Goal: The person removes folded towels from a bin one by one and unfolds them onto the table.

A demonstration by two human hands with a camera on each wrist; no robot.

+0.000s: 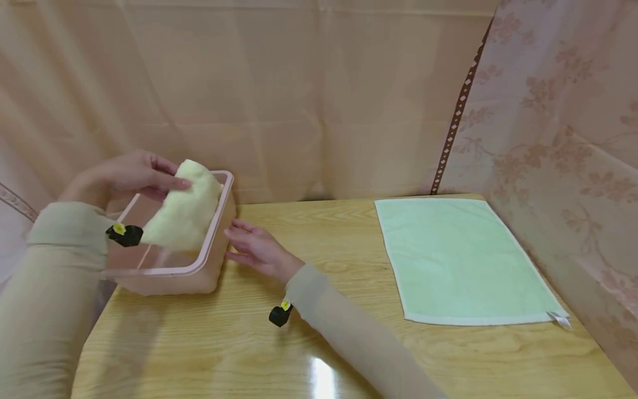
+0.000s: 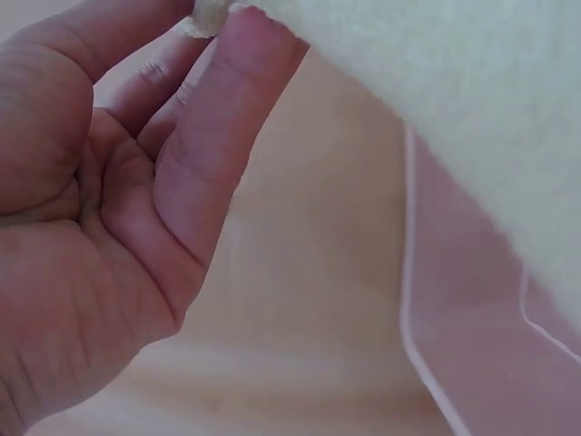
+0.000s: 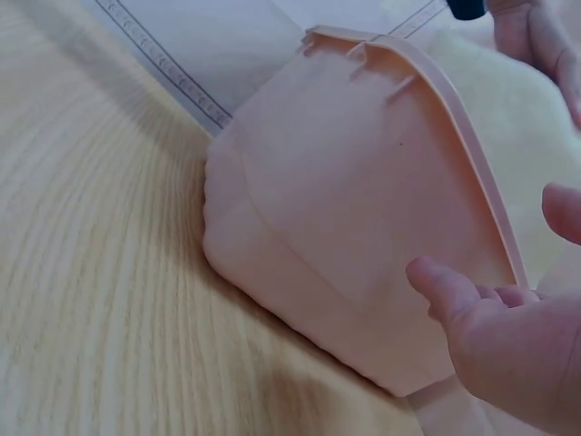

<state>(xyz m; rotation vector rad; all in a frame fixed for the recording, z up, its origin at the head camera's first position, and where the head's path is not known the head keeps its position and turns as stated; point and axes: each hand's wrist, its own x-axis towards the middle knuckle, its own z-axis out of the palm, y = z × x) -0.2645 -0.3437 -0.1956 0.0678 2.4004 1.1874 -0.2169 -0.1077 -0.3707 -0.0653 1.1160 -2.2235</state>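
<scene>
A pale yellow folded towel (image 1: pixel 189 216) hangs tilted over the inside of a pink plastic bin (image 1: pixel 169 284). My left hand (image 1: pixel 142 174) pinches its upper left edge between thumb and fingers. Close up in the left wrist view, the thumb and fingertips of that hand (image 2: pixel 118 200) meet at the edge of the fuzzy towel (image 2: pixel 472 100). Beside the bin's right wall is my right hand (image 1: pixel 261 252), its fingers loosely extended and holding nothing. In the right wrist view the fingers lie close to the bin's outer wall (image 3: pixel 318 200); whether they touch it I cannot tell.
A light green towel (image 1: pixel 458 260) with a white border lies spread flat on the right of the wooden table (image 1: pixel 309 238). Beige curtains (image 1: pixel 279 100) hang behind the table, and a flower-patterned curtain (image 1: pixel 563 138) hangs on the right.
</scene>
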